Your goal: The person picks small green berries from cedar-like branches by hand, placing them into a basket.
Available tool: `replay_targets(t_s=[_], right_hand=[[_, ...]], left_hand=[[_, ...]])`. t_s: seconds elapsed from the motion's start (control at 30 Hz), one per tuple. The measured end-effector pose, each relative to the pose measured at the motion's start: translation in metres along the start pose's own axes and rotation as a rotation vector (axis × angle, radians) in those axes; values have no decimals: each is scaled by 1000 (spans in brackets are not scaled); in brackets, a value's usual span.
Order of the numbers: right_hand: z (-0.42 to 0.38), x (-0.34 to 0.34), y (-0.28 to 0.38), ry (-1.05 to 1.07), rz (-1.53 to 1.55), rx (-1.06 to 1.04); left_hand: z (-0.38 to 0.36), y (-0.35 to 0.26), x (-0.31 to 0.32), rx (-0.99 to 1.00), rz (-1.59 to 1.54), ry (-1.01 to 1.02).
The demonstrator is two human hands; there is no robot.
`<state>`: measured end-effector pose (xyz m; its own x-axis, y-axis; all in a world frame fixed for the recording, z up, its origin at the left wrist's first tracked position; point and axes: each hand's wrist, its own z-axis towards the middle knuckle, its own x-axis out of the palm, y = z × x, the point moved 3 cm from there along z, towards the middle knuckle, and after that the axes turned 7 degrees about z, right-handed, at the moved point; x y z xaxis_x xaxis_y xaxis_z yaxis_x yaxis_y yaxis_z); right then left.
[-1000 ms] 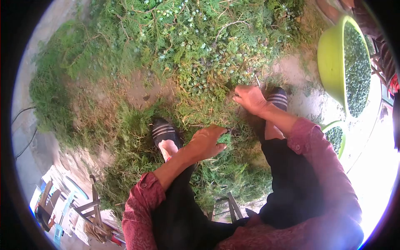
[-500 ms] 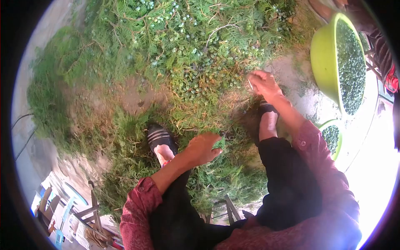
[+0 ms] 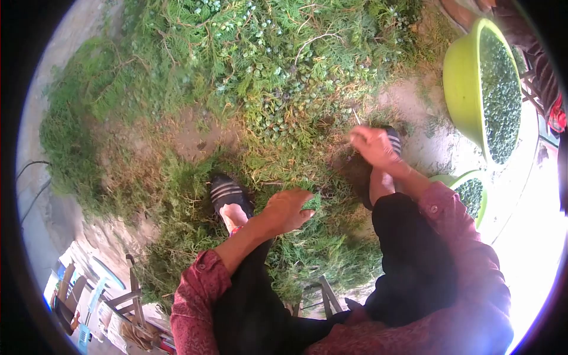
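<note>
My left hand point(image 3: 288, 212) is over the greenery between my feet, fingers curled toward the thumb around a small bright green evergreen sprig point(image 3: 312, 202). To the right, my right hand point(image 3: 376, 146) hovers in front of my right shoe, its fingers curled and blurred by motion. A thin white stick point(image 3: 356, 116) shows just beyond those fingertips; I cannot tell whether the hand grips it. Ahead of both hands spreads a heap of scale-leaved evergreen branches point(image 3: 236, 65) with small blue-green cones. Loose cones point(image 3: 284, 118) and yellowed bits lie at its near side.
A large lime-green basin point(image 3: 464, 89) full of green cones stands tilted in view at the right, with a smaller green basin point(image 3: 480, 207) nearer me. Another person's dark sleeve point(image 3: 541, 68) shows at the top right. Wooden stool legs point(image 3: 135, 287) and household items are at lower left.
My right hand has moved back toward me, from the edge of the cone pile to in front of my right shoe. My left hand has stayed almost in place.
</note>
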<state>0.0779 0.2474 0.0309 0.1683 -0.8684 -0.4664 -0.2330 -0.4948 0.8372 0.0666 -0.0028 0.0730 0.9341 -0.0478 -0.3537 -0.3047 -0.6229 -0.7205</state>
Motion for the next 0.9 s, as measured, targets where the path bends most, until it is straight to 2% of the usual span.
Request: replay_targets(t_s=[0.07,0.17,0.2,0.27,0.37,0.43,0.47,0.6,0.67,0.7,0.77,0.83,0.9], right_hand=[[11,-17,-8,-181,12,175],[32,-20,-14,-232,-148,175],[39,-18,-16,-232,-147,175],[47,-15,-17,-261,-337,57],[47,-7,-17,-203,-342,107],[45,-4,-11,-172,-329,151],[44,-3,-10,-142,-316,197],[43,5,-18,-153,-353,120],[43,3,-28,-60,67,474],[38,-7,-30,-61,67,475],[21,-21,-36,48,1053,732],[15,-27,-31,-25,1054,711],[17,-30,-22,-94,1016,674]], left_hand=[[0,0,1,7,2,-5],[1,1,2,-7,51,-15],[1,0,1,47,119,-32],[1,-1,1,99,186,-48],[-1,-1,6,176,339,-111],[-2,4,18,216,363,28],[-2,7,23,218,363,28],[-7,13,43,271,416,211],[-7,13,44,269,438,289],[-7,12,43,254,434,347],[-7,14,44,242,430,399],[-8,18,47,289,339,219],[-7,21,53,276,333,221]])
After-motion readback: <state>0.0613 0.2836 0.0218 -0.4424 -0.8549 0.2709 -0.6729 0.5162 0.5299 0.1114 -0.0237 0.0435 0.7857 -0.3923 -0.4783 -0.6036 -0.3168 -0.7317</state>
